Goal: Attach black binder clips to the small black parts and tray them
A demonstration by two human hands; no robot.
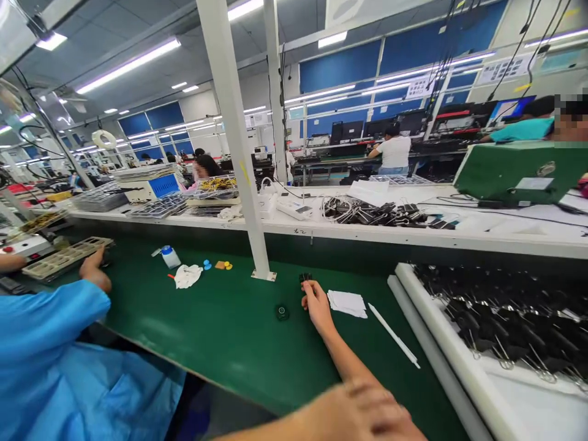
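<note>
My right hand [316, 301] reaches forward over the green bench mat [220, 349]. Its thumb and fingers are closed on a small black binder clip [305, 278], partly hidden by the fingertips. A small round-faced black device [282, 312] lies on the mat to the left of that hand. White paper slips [348, 304] and a white pen-like stick [394, 335] lie to its right. Close to the camera, my left hand [356, 410] crosses in front of my right forearm. It is blurred, its fingers point right, and whether it holds anything cannot be made out.
At right, a white foam tray [425, 288] holds rows of black parts with clips. A white post [257, 245] rises from the bench. A shelf [367, 231] bears a heap of black clips [381, 213]. To the left a co-worker's blue sleeve [50, 318] extends over the bench.
</note>
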